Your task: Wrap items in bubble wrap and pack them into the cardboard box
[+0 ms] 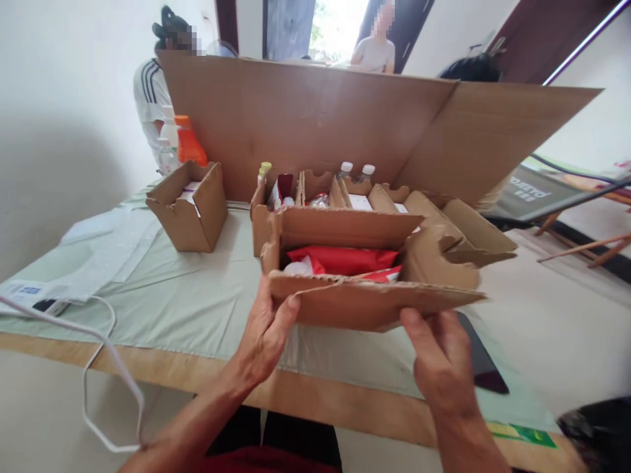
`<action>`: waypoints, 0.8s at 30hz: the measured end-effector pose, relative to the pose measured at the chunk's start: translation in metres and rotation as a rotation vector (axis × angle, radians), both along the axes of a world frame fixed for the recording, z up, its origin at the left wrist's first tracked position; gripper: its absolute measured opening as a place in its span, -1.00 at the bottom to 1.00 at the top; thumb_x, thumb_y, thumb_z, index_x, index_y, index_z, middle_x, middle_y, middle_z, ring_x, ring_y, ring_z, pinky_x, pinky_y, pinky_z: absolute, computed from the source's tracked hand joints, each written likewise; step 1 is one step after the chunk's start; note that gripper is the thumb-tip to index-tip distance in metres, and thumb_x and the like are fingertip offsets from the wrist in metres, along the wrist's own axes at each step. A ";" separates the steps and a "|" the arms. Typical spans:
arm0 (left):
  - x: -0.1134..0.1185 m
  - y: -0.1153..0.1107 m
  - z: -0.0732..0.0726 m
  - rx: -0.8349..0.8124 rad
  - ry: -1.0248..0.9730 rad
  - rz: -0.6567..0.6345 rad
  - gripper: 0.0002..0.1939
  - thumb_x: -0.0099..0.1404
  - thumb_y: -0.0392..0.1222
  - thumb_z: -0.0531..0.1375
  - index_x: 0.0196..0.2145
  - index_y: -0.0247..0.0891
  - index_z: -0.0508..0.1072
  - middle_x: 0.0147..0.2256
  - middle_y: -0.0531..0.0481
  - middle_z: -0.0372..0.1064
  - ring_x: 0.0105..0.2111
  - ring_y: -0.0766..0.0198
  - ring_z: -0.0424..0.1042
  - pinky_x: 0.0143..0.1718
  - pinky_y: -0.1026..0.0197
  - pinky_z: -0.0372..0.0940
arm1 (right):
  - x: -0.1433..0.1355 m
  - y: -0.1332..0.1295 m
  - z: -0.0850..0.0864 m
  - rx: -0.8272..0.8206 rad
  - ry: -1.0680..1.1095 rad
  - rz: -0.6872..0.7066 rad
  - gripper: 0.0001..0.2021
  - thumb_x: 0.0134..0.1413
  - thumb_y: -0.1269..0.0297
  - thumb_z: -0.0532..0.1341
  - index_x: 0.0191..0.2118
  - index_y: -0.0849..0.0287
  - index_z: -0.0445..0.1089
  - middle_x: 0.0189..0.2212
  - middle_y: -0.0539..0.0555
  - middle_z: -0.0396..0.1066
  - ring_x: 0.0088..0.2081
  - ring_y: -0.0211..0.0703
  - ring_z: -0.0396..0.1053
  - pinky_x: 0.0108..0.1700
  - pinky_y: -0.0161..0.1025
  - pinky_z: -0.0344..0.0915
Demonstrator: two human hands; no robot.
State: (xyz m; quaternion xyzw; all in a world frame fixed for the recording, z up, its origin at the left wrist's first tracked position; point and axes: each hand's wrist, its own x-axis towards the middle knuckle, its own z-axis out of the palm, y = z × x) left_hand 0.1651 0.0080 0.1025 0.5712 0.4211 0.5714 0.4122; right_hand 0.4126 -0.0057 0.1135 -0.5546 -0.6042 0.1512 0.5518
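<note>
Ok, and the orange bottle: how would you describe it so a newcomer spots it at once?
Find the tall cardboard panel standing across the table and follow it to its left end. The orange bottle is there, just behind the box that stands alone. Its bright orange body and cap set it apart from the pale bottles beside it.
</note>
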 end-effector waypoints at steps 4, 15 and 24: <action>-0.045 -0.030 -0.038 -0.054 0.026 0.369 -0.62 0.50 0.05 0.12 0.16 -0.14 0.38 -0.01 -0.07 0.52 0.02 0.11 0.50 0.19 0.03 0.34 | -0.061 0.034 -0.019 -0.154 0.087 0.263 -0.50 0.25 -0.08 0.25 0.16 0.14 0.38 0.11 0.24 0.49 0.14 0.15 0.43 0.23 0.12 0.33; -0.073 -0.060 -0.078 0.027 0.119 0.490 -0.13 0.45 -0.17 0.17 0.51 0.07 -0.25 0.54 -0.02 -0.38 0.52 -0.01 -0.28 0.47 -0.18 -0.06 | -0.201 0.146 -0.037 -0.201 -0.145 0.485 -0.31 0.36 0.09 -0.01 0.48 0.31 -0.05 0.47 0.32 0.01 0.48 -0.02 -0.02 0.50 0.05 -0.15; -0.064 -0.055 -0.080 -0.029 0.081 0.519 -0.16 0.45 -0.15 0.19 0.50 0.12 -0.17 0.54 -0.02 -0.45 0.52 -0.07 -0.29 0.44 -0.24 0.01 | -0.226 0.149 -0.041 -0.098 -0.083 0.485 -0.43 0.40 0.07 -0.01 0.39 0.21 0.18 0.38 0.24 0.21 0.39 -0.09 0.16 0.43 -0.12 0.05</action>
